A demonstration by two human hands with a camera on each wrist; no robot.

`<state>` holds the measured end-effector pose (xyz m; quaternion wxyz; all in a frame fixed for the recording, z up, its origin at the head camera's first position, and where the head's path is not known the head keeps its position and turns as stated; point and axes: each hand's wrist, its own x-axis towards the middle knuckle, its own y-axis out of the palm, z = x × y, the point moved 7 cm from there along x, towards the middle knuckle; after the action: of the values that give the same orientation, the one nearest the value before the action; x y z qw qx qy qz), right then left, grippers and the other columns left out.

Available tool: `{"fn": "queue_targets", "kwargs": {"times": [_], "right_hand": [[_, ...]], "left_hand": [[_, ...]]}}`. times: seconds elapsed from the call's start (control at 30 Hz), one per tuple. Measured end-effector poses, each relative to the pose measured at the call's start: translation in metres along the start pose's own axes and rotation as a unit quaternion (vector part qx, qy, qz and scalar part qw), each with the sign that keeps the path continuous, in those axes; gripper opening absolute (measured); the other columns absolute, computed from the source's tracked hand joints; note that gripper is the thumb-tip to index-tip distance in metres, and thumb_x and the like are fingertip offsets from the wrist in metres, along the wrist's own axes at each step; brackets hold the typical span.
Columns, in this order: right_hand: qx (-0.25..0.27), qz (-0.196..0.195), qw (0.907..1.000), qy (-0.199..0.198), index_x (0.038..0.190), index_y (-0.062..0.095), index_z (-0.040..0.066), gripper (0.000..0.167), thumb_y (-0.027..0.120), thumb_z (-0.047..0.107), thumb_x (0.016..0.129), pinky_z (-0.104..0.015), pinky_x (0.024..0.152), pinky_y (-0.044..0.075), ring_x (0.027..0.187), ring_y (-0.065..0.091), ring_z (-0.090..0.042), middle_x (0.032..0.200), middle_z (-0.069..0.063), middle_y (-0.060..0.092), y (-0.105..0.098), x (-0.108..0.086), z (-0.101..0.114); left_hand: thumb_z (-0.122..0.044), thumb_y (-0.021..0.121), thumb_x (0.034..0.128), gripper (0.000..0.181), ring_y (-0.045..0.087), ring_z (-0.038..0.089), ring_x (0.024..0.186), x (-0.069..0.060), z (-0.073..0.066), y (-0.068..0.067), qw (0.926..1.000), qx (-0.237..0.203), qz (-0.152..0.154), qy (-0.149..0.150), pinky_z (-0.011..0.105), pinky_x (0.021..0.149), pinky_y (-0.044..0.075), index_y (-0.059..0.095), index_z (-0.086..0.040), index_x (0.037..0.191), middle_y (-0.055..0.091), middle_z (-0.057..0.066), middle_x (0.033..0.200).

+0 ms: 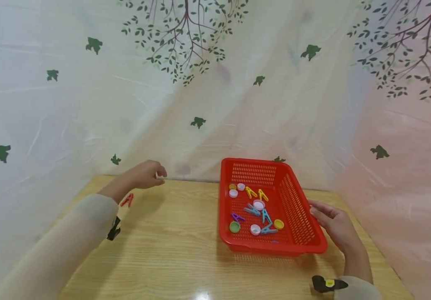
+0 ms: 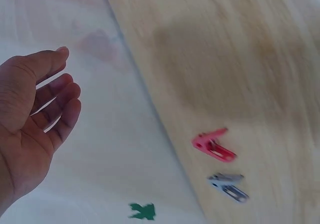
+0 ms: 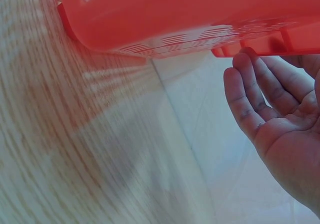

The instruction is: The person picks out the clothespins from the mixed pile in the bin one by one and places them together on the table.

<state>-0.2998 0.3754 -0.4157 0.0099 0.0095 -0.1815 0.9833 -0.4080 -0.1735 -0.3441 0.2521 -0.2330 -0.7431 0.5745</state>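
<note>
A red basket (image 1: 264, 247) is set on the wood-grained bench (image 1: 166, 258), and its right rim is touched by the fingers of the right hand (image 1: 333, 223), which are held nearly straight, their tips placed at the underside of the rim. The left hand (image 1: 145, 175) is held in the air well to the left of the basket; its fingers are loosely bent, with a gap left between thumb and fingertips, and nothing is gripped by it. On the basket's floor, two yellow clips (image 1: 262, 194) are seen towards the far end, three blue clips (image 1: 252, 210) are spread from the middle towards the near end, and a purple clip (image 1: 237, 216) is seen near the left wall. Among them, white caps (image 1: 255, 229) are scattered in the basket; a green cap (image 1: 234, 227) is placed at its near left corner, and a yellow cap (image 1: 278, 224) towards its right wall. Well to the left of the basket, a red clip (image 2: 202, 142) and a grey-blue clip (image 2: 227, 181) are left lying on the bench. Behind the basket, a pale sheet (image 1: 144, 108) printed with leaves is hung.
</note>
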Motion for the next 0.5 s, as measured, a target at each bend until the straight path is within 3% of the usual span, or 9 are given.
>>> {"fn": "queue_targets", "kwargs": {"times": [0.5], "right_hand": [[-0.009, 0.0, 0.9999, 0.01, 0.15, 0.051, 0.006, 0.069, 0.065, 0.049, 0.097, -0.018, 0.089, 0.053, 0.107, 0.062, 0.007, 0.129, 0.014, 0.066, 0.002, 0.001, 0.0]], "left_hand": [[-0.013, 0.067, 0.0985, 0.021, 0.066, 0.034, 0.102, 0.051, -0.066, -0.005, 0.998, 0.018, 0.015, 0.058, 0.047, 0.092, 0.055, 0.072, 0.0, 0.115, 0.07, 0.016, 0.108]]}}
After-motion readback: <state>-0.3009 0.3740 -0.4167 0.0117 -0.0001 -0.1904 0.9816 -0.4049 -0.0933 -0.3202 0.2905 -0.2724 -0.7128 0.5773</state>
